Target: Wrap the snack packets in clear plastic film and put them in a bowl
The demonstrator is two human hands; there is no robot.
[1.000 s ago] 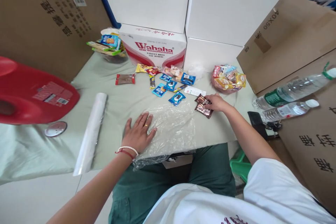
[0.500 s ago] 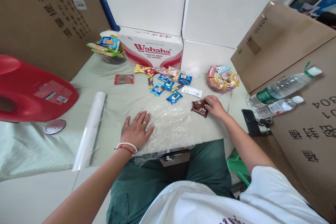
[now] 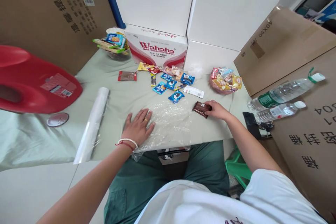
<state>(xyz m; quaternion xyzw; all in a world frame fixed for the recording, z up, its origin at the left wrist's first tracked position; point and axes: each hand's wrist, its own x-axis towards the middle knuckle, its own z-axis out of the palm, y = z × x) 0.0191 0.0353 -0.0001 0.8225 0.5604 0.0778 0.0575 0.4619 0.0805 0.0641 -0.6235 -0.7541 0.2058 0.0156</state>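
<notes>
My left hand lies flat with fingers spread on the left part of a crinkled sheet of clear plastic film at the table's near edge. A ring and wrist bracelets show on it. To the right, my right hand pinches the right end of the brown snack packets, which lie stacked on the table; the lower one is mostly covered. Beyond the film are several blue snack packets, a white packet and a brown-and-red packet.
A roll of clear film, a round lid and a red jug stand left. Snack bowls sit at the back right and back left. Two water bottles and a phone are right. Boxes wall the back.
My right hand has closed on the brown packets, and they now lie more squarely over each other. The left hand stays flat on the film. The camera view has shifted slightly.
</notes>
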